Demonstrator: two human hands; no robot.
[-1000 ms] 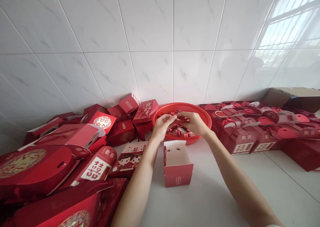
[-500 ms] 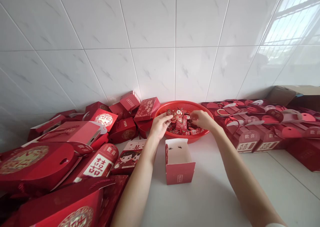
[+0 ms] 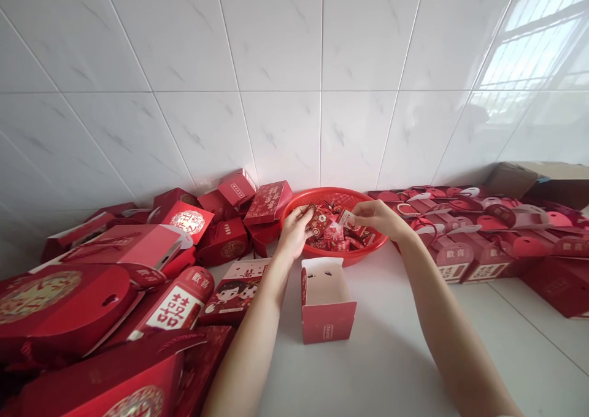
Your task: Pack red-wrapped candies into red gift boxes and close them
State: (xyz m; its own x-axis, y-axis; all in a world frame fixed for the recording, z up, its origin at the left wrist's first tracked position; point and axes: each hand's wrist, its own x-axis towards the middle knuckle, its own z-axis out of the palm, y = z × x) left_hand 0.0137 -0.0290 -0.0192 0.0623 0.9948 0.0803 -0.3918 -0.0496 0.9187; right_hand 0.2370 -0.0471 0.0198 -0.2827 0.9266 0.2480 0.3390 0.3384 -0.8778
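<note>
Over the left side of a red plastic basket [image 3: 338,192], my left hand [image 3: 295,232] is closed on a dark red wrapped candy packet [image 3: 319,221] with pale flower prints. My right hand [image 3: 376,216] pinches a small red-and-white wrapped candy [image 3: 345,217] above the basket's right part. Below both hands lie several wrapped candies [image 3: 337,245] in red wrappers. In front of the basket stands a red gift box [image 3: 328,322], its top open and its white inside showing.
Red gift boxes [image 3: 133,245] lie heaped on the left. Closed handled boxes [image 3: 453,254] stand in rows on the right, with a brown cardboard box [image 3: 518,181] behind them. A white tiled wall [image 3: 280,129] rises at the back of the white tabletop [image 3: 377,343].
My right hand has come up a little and now shows a small red-and-white candy in its fingers. The packet in my left hand has tilted and moved slightly left.
</note>
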